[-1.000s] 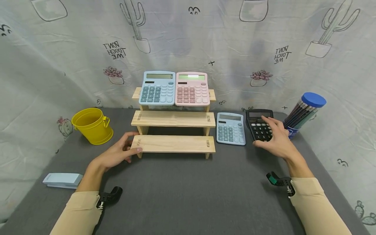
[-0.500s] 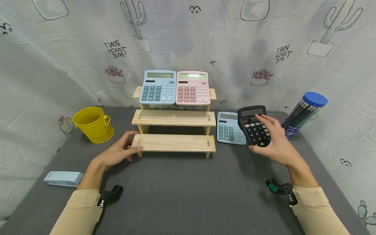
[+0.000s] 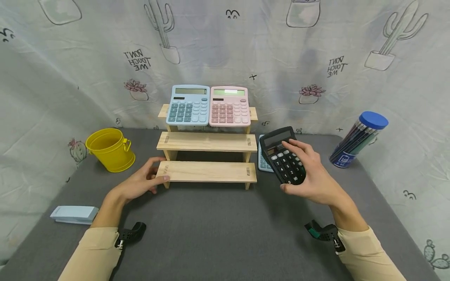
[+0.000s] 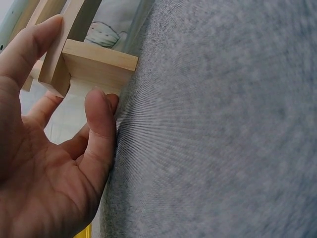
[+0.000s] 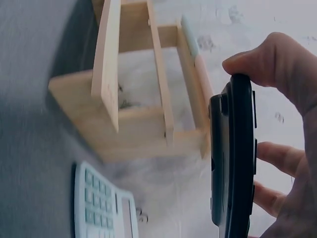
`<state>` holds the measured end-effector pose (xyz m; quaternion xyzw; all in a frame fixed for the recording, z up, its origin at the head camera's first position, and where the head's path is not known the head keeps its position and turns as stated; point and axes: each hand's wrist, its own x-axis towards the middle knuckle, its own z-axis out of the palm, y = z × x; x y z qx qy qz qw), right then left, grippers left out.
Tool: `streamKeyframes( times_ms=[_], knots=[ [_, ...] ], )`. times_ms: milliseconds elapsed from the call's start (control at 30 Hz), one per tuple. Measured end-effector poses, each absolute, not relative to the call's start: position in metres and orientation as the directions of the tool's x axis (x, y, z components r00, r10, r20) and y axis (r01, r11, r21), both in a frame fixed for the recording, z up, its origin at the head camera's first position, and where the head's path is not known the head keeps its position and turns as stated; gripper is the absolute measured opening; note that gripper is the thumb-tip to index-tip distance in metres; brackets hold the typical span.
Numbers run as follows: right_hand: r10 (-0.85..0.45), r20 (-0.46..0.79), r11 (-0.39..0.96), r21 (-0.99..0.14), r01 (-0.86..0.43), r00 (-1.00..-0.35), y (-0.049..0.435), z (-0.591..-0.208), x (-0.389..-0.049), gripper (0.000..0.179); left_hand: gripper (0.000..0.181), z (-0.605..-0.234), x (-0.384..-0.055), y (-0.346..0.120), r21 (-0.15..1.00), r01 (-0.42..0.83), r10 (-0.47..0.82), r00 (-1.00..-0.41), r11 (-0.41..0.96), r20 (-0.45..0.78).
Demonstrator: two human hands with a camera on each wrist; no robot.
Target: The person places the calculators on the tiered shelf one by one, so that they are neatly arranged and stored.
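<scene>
In the head view my right hand (image 3: 314, 177) grips a black calculator (image 3: 284, 159) by its edges, tilted and raised off the table. The right wrist view shows the black calculator (image 5: 233, 158) edge-on between thumb and fingers. It partly covers a light blue calculator (image 3: 264, 160) lying beside a three-step wooden display stand (image 3: 207, 171). My left hand (image 3: 140, 181) holds the left end of the lowest step, thumb on the board and fingers behind it. On the top step, a blue calculator (image 3: 188, 105) and a pink calculator (image 3: 229, 106) lean side by side.
A yellow bucket (image 3: 110, 150) stands at the back left, with a pale blue stapler-like object (image 3: 74, 214) nearer the front. At the right is a blue-capped tube of pencils (image 3: 358, 138). Behind the grey table (image 3: 211, 234) hangs a printed curtain (image 3: 225, 47).
My right hand has lifted the black calculator from the table beside the pencil tube and carried it left, over the light blue calculator. My left hand has stayed at the stand.
</scene>
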<state>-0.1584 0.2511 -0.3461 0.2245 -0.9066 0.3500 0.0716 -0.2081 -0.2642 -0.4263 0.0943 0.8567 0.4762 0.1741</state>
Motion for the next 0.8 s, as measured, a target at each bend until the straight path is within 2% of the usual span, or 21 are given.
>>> streamKeyframes(
  times_ms=[467, 800],
  knots=[
    [-0.504, 0.254, 0.595, -0.591, -0.545, -0.826, 0.199, -0.346, -0.145, 0.102, 0.079, -0.427, -0.208, -0.264, 0.848, -0.003, 0.329, -0.921, 0.529, -0.209],
    [-0.546, 0.239, 0.587, -0.574, -0.571, -0.803, 0.17, -0.347, -0.15, 0.103, 0.078, -0.426, -0.206, -0.263, 0.852, 0.002, 0.329, -0.923, 0.523, -0.2]
  ],
)
